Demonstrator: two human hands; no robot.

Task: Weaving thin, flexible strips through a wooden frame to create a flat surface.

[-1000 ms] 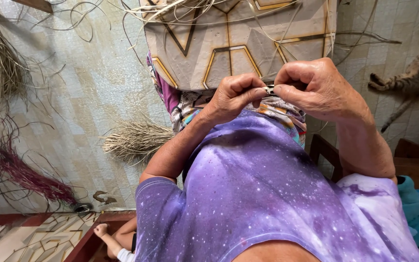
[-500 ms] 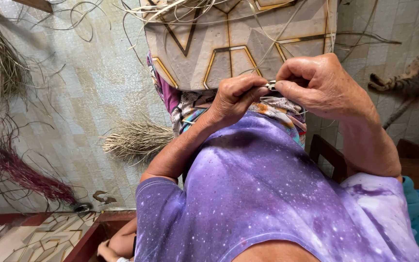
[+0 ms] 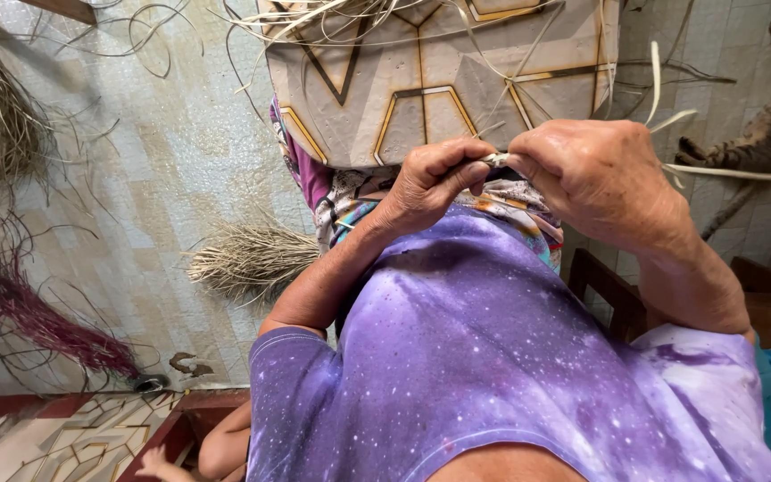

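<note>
Tiled floor (image 3: 136, 196) w/ fibre bundles; I see left hand (image 3: 430, 178) & right hand (image 3: 600, 178) both pinching strip (image 3: 495, 160), mostly hidden by fingers.

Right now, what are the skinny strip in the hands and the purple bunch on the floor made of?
The strip, pinched between the left hand and right hand, looks like dried plant fibre, maybe reed or palm: pale, flat and matte. The purple bundle seems the same kind of fibre, dyed: thin, stiff, curling strands. The tan bundle looks undyed, straw-coloured and dry.
</note>
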